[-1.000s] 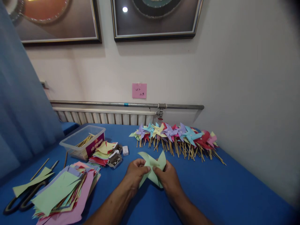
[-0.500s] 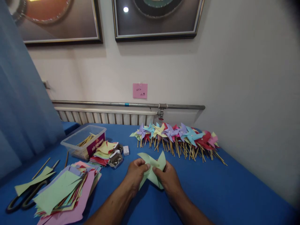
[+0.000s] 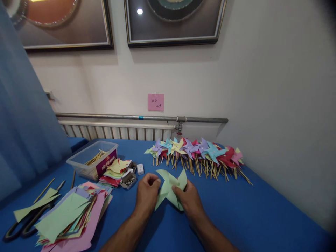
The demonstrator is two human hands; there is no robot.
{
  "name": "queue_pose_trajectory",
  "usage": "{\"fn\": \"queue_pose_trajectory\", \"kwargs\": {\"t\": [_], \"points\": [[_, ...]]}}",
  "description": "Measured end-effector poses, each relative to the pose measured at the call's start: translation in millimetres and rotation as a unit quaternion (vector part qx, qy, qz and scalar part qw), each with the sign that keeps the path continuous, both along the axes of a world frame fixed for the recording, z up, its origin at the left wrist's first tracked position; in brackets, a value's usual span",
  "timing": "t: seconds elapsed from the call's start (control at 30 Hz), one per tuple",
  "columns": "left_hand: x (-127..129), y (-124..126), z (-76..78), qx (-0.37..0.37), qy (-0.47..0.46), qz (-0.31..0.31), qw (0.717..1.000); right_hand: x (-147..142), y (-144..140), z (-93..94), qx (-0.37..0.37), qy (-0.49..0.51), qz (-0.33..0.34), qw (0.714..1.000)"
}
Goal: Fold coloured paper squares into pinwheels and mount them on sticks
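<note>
A light green paper pinwheel (image 3: pixel 169 189) with its corners folded to the middle is pinched by my right hand (image 3: pixel 190 197), the thumb pressing near its centre. My left hand (image 3: pixel 148 192) is just left of the pinwheel, apart from its centre, thumb and forefinger closed in a pinch. Whatever may be between those fingertips is too small to make out. Beyond my left hand lie an open box of metal pins (image 3: pixel 128 180) and a small white box (image 3: pixel 140 169).
Finished pinwheels on sticks (image 3: pixel 194 150) lie along the back. At left are a clear plastic tub (image 3: pixel 85 157) of sticks, small paper pieces (image 3: pixel 117 169), a stack of coloured paper (image 3: pixel 68 213) and dark-handled scissors (image 3: pixel 34 220) under a green paper strip. A radiator pipe (image 3: pixel 157 118) runs behind.
My left hand has let go of the pinwheel and drawn slightly left, its fingers now pinched. My right hand keeps hold of the pinwheel, whose left side is now uncovered.
</note>
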State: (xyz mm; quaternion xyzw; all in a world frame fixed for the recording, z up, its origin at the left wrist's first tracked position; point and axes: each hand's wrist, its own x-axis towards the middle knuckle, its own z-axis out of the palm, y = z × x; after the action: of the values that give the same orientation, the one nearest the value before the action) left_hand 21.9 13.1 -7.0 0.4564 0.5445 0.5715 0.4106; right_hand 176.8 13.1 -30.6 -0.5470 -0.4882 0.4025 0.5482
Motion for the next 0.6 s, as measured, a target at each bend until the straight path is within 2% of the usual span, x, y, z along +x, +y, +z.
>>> {"fn": "queue_pose_trajectory", "kwargs": {"t": [0.1, 0.2, 0.43, 0.6], "points": [[-3.1, -5.4, 5.7, 0.088, 0.133, -0.019, 0.987, -1.5, -1.0, 2.8, -0.003, -0.005, 0.003, 1.000], [-4.4, -8.9, 8.8, 0.103, 0.210, -0.056, 0.971, -6.0, -2.4, 3.1, 0.002, -0.013, 0.001, 1.000], [-9.2, -6.9, 10.4, 0.084, 0.263, -0.081, 0.958, -10.3, -2.8, -2.2, 0.008, -0.025, 0.023, 0.999], [-11.6, -6.1, 12.1, 0.087, 0.272, -0.083, 0.955, -11.3, -5.2, 2.3, 0.006, -0.032, 0.023, 0.999]]}}
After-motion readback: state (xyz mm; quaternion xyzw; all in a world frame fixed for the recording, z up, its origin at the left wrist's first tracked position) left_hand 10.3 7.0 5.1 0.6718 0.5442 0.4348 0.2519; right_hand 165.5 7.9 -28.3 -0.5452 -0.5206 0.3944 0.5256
